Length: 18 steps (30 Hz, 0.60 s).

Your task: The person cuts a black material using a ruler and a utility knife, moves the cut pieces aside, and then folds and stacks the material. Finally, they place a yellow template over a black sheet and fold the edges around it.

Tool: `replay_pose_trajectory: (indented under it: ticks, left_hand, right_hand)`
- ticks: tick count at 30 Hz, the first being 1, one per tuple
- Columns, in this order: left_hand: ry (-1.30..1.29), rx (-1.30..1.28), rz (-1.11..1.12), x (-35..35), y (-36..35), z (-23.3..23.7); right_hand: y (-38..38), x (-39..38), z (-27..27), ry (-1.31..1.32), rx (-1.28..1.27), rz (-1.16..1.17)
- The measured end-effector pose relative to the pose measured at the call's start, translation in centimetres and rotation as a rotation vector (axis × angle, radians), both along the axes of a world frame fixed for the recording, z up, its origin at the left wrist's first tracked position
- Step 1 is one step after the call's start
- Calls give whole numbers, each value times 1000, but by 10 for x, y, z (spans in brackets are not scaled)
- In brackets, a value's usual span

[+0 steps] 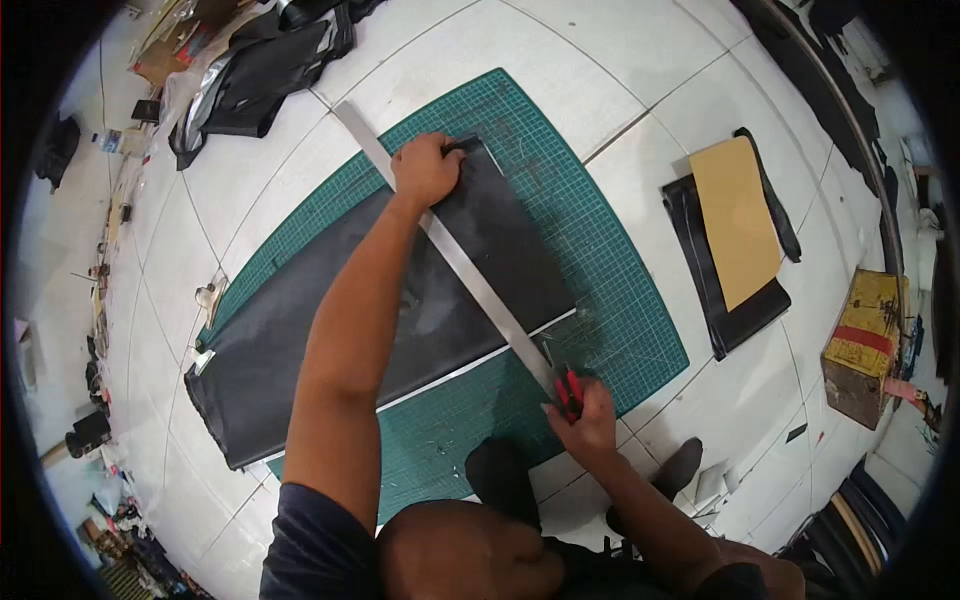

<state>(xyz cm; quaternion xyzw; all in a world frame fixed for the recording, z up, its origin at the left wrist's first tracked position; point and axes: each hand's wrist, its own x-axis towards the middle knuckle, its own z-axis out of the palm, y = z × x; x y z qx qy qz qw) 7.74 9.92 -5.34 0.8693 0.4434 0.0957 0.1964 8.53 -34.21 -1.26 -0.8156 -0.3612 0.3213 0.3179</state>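
A long metal ruler (pixel 470 275) lies slantwise across a folded sheet of black leather-like material (pixel 330 290), which rests on a green cutting mat (pixel 630 300). Near the ruler's far end, my left hand (pixel 427 172) is closed over it and the top edge of the black sheet; the fingertips are partly hidden. My right hand (pixel 588 425) grips a red and black utility knife (pixel 569 393) beside the ruler's near end, its tip pointing toward the sheet's near edge. White backing shows along that edge. A metal clip (pixel 203 362) holds the sheet's left end.
On the tiled floor to the right lie a tan pattern piece (pixel 738 222) and folded black material (pixel 715 310). Farther right stands a yellow and red box (pixel 860 345). Black scraps (pixel 265 85) lie at the upper left. My feet (pixel 680 465) are by the mat's near edge.
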Motion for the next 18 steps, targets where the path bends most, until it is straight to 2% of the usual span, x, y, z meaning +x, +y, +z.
replay_pose_trajectory:
  ticks: [2, 6, 8, 10, 12, 15, 16, 17, 18]
  left_hand:
    - [-16, 2, 93, 16, -1, -2]
    - [-289, 161, 22, 2, 2, -3]
    - [-426, 297, 27, -35, -5, 12]
    - [-392, 351, 165, -110, -7, 10]
    - [-331, 277, 483, -210, -24, -3]
    - [130, 285, 865, -359, -94, 3]
    - [318, 327, 961, -417, -117, -12]
    - [481, 222, 1242, -450, -143, -13]
    - [423, 35, 1396, -473, -164, -5]
  right_hand:
    - [6, 9, 1, -197, 6, 1]
    - [20, 28, -5, -185, 25, 2]
    - [25, 32, -12, -200, 110, 44]
    - [31, 34, -13, -193, 44, 89]
    - [35, 35, -13, -191, -50, 143]
    - [33, 34, -23, -197, -8, 205]
    - [32, 33, -25, -228, 19, 209]
    - [32, 33, -27, -260, 46, 213]
    - [32, 32, -28, -293, 74, 220]
